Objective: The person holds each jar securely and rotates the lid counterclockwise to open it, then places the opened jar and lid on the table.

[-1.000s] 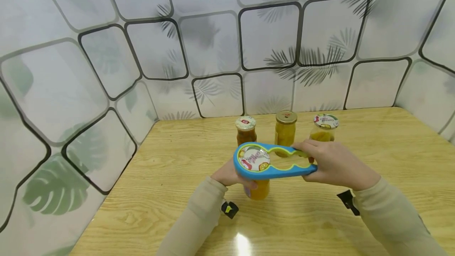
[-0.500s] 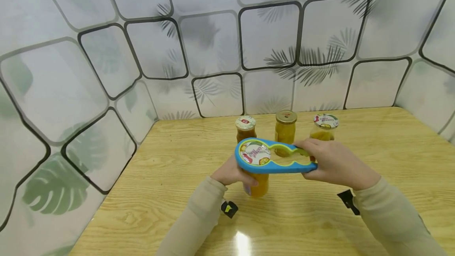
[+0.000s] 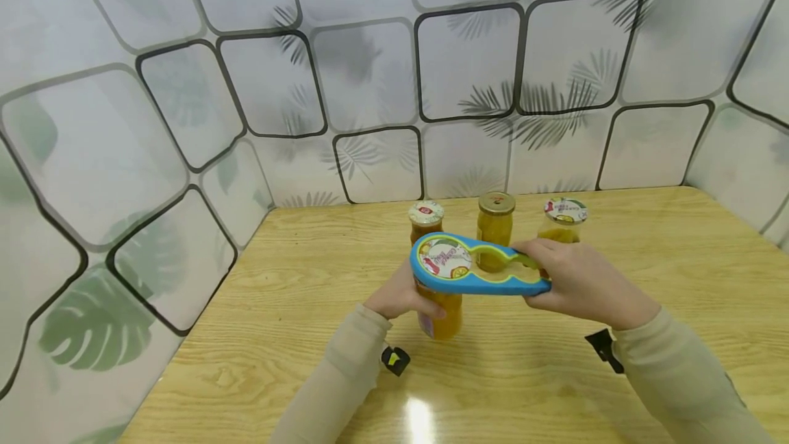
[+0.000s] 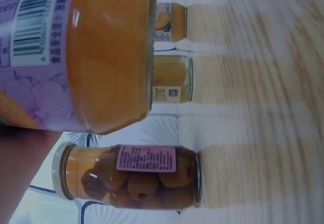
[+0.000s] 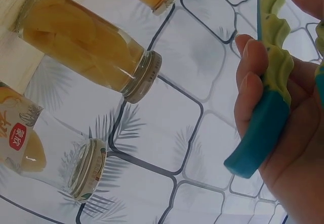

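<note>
My left hand (image 3: 401,293) grips a glass jar of orange fruit (image 3: 446,317) round its side. In the left wrist view that jar, with a purple label (image 4: 38,100), is held above the table. Over its printed lid (image 3: 444,257) sits the wide ring of a blue and yellow-green jar opener (image 3: 481,284). My right hand (image 3: 573,279) holds the opener's handle end, fingers curled round it. In the right wrist view the fingertips (image 5: 250,57) lie against its handle (image 5: 260,133). The jar's upper side is partly hidden by the opener and my left hand.
Behind my hands, three more jars stand on the wooden table (image 3: 296,273): a brown-fruit jar (image 3: 427,221), a gold-lidded jar (image 3: 495,225) and a printed-lid jar (image 3: 564,221). A patterned wall (image 3: 468,67) encloses the table at the back and sides.
The jar and the opener have shifted slightly away from me and up in the head view, my left hand moving with them. My right hand has stayed nearly in place, keeping its hold.
</note>
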Demonstrator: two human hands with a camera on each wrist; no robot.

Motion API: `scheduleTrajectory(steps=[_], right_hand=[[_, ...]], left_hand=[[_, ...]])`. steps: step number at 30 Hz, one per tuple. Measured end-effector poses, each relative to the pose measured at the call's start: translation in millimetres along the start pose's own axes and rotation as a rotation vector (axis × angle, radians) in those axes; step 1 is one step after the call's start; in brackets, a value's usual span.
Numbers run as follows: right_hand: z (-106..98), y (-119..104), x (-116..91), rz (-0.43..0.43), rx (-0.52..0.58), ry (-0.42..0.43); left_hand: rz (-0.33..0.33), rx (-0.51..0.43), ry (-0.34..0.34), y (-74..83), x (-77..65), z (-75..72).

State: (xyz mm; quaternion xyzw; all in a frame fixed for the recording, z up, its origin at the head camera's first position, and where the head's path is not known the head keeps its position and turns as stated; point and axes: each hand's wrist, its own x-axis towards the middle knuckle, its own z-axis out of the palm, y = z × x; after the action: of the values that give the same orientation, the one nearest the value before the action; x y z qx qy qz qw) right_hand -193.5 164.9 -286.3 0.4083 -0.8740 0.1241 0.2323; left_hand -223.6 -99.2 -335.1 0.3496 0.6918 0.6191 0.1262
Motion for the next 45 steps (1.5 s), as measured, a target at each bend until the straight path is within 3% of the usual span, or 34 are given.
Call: scheduleTrajectory(steps=[3, 7, 14, 20, 30, 43, 45], right_hand=[[0, 1, 0, 0.010, -0.003, 0.003], [-1, 1, 0, 0.042, -0.001, -0.028], [-3, 0, 1, 0.104, -0.018, -0.079], [-1, 1, 1, 0.114, -0.025, -0.084], [3, 3, 2, 0.133, -0.027, -0.130], [5, 6, 2, 0.144, -0.033, -0.157], [6, 6, 2, 0.151, -0.032, -0.164]], left_hand=[[-0.057, 0.029, 0.060, -1.5, -0.5, -4.4], [-0.121, 0.095, 0.189, -2.7, -0.3, -9.8], [-0.192, 0.171, 0.462, -8.6, 2.3, -20.0], [-0.229, 0.177, 0.614, -10.6, 0.3, -30.8], [-0.296, 0.164, 0.719, -15.0, -3.4, -43.4], [-0.322, 0.136, 0.721, -14.3, -7.5, -49.4], [-0.325, 0.135, 0.730, -19.9, -6.6, -51.5]])
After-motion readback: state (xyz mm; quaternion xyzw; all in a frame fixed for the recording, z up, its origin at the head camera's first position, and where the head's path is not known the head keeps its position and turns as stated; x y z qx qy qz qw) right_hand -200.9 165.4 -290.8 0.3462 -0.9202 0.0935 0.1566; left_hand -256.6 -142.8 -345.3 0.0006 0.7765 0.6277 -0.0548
